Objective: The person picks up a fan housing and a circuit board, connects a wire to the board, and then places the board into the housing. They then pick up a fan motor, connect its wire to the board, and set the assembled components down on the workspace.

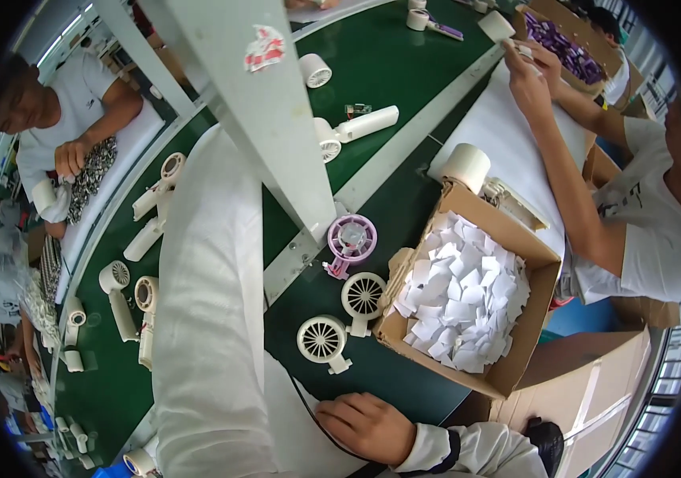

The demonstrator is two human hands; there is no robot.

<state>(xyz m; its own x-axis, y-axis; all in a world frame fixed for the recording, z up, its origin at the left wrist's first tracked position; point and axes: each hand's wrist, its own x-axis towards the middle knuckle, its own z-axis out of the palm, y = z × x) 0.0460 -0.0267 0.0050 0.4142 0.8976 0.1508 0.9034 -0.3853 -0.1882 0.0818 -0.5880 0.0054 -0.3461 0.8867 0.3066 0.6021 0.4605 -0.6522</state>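
Table (pixel 404 378) spreads green; my left sleeve (pixel 213 319) stretches over it, left hand out of sight; my right hand (pixel 368 428), nearest visible, curls its fingers, pinching anything I can't tell; cream fan head (pixel 322 338) lies ahead, slightly left, long axis slanting toward them.

1. Fan heads (pixel 322 339): smooth plastic.
2. Box (pixel 533 315): matt brown cardboard.
3. Slips (pixel 468 299): white paper, matt.
4. Post (pixel 273 111): smooth, painted-looking metal.
5. Left sleeve (pixel 209 334): soft, creased cloth.
6. Tabletop (pixel 392 368): smooth, green.
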